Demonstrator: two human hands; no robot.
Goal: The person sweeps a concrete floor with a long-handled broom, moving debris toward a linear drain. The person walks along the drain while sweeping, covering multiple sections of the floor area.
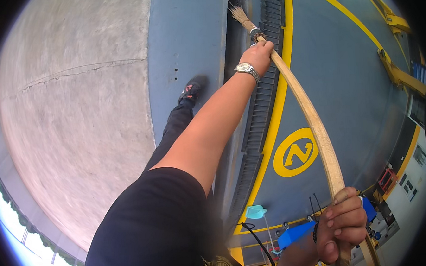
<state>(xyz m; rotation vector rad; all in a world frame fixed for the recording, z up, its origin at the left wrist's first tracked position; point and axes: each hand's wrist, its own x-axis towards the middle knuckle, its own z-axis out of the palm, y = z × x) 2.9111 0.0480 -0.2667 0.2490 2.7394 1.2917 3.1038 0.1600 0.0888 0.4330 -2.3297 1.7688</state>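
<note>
A long broom with a pale wooden handle [315, 123] slants across my view, bowed by the lens. My left hand [258, 56], with a watch on its wrist, is closed round the handle low down, just above the dark binding. Beyond it, the straw-coloured bristles [240, 16] reach into the dark gap beside the drain grate [261, 106]. My right hand [340, 222] is wrapped round the upper part of the handle, at the lower right. The bristle tips are partly lost in the dark gap.
A grey painted strip [184, 43] runs left of the gap, with my shoe [191, 91] on it and pale concrete [90, 96] beyond. Right of the grate lies grey floor with yellow lines. A teal dustpan [255, 211], a blue bin [295, 233] and yellow lift arms [403, 77] stand farther off.
</note>
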